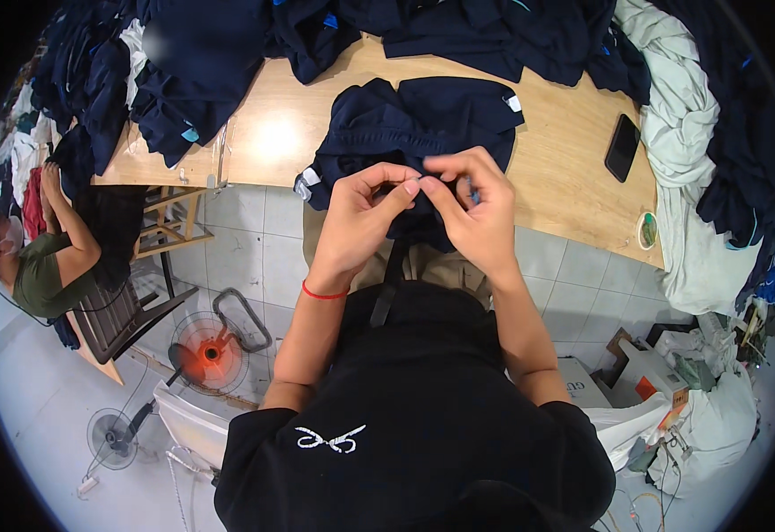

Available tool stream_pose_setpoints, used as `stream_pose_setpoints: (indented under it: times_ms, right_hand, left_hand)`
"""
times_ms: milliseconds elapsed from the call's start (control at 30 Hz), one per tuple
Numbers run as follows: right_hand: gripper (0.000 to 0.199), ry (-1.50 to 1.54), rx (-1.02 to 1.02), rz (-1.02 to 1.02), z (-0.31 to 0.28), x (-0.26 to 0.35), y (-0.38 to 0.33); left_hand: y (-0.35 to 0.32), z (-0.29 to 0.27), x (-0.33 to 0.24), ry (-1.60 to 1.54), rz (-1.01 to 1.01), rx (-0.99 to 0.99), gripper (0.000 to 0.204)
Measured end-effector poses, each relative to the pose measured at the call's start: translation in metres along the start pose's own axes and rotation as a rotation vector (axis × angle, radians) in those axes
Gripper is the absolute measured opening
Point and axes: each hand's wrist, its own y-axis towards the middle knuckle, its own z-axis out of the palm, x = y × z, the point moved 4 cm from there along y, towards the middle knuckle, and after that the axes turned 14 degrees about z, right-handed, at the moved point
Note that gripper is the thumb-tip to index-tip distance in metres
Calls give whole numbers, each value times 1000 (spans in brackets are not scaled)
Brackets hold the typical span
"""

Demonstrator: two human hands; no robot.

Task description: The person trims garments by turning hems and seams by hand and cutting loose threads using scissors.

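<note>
My left hand [362,213] and my right hand [478,211] meet over the table's front edge, thumbs and forefingers pinched tip to tip. Whatever sits between the fingertips is too small to make out. A bit of blue [473,196] shows among my right hand's curled fingers; its kind is hidden. Behind and beneath both hands lies a navy garment [396,115] with a gathered band, partly hanging off the table toward my lap. White tags [513,104] stick out at its right edge and its lower left.
Navy garments [201,71] are heaped along the wooden table's [574,191] far side. A black phone [622,148] and a small round container [646,230] lie at right, beside pale cloth [684,133]. A co-worker [59,257] sits at left, near fans [210,353].
</note>
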Motion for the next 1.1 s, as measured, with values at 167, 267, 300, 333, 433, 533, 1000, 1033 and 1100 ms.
stream_pose_setpoints:
  times_ms: [167,267,300,333,433,533,1000,1033,1100]
  right_hand:
    - [6,155,-114,-80,-12,-1,0]
    - [9,347,-62,200,-40,-22,0]
    - [9,198,-108,108,-38,-23,3]
    - [9,197,-114,109,-39,-25,0]
    - [16,25,116,132,-26,-4,-6]
    - [20,-134,192,17,-20,-2,-1]
    - [30,-129,233,-73,-15,4,7]
    - [29,-135,223,-77,-15,4,7]
    - [28,-141,213,-84,-15,6,7]
  left_hand:
    - [-3,-5,-4,27,-11,-16,17]
    - [-2,-4,-6,-15,-21,-17,17]
    - [-1,-4,-6,-51,-27,-16,18]
    - [-1,-3,-6,-53,-29,-11,18]
    - [-2,-8,-5,-103,-48,-16,18]
    - [0,-10,-15,-5,-6,93,16]
    - [-2,-9,-15,29,-70,116,14]
    - [-2,-9,-15,30,-70,119,14]
    - [-2,-10,-14,52,-83,118,14]
